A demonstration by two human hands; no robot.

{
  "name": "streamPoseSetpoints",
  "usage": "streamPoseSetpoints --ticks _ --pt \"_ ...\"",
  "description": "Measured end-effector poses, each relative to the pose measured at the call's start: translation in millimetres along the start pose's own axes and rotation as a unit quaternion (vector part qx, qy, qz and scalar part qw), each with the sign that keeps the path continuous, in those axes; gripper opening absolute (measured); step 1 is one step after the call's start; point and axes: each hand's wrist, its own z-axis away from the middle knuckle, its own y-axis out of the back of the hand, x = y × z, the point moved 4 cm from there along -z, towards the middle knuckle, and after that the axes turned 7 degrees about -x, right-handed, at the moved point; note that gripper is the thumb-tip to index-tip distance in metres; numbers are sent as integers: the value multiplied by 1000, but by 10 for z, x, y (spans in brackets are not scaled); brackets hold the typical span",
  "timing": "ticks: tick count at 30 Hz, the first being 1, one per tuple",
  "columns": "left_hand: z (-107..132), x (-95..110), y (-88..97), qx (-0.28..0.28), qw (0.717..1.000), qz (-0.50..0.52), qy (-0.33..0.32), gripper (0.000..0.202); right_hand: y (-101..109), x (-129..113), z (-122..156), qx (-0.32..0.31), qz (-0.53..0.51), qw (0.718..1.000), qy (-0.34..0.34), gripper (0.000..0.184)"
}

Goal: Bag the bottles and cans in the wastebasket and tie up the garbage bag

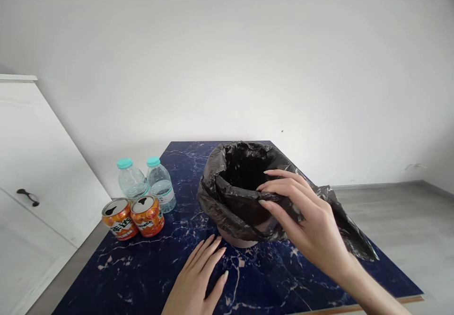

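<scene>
A black plastic bag (230, 196) lines a small round bin (237, 241) standing on the dark blue marble table (149, 267). My right hand (301, 215) reaches in from the right and its fingers pinch the bag's near rim, with loose bag trailing under the wrist to the right. My left hand (198, 277) lies flat on the table just in front of the bin, fingers stretched out and holding nothing.
Two clear water bottles (147, 182) with teal caps stand at the table's left edge, with two opened orange drink cans (133, 216) in front of them. A white cabinet (35, 163) with a black handle is to the left. A white wall is behind; grey floor lies right.
</scene>
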Motion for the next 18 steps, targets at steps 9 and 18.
streamPoseSetpoints --ticks 9,18 --pt "18 -19 11 15 1000 18 -5 63 93 445 296 95 -66 976 -183 47" --pt "-2 -17 17 6 1000 12 1 56 -141 1475 -288 -22 -379 887 -265 65"
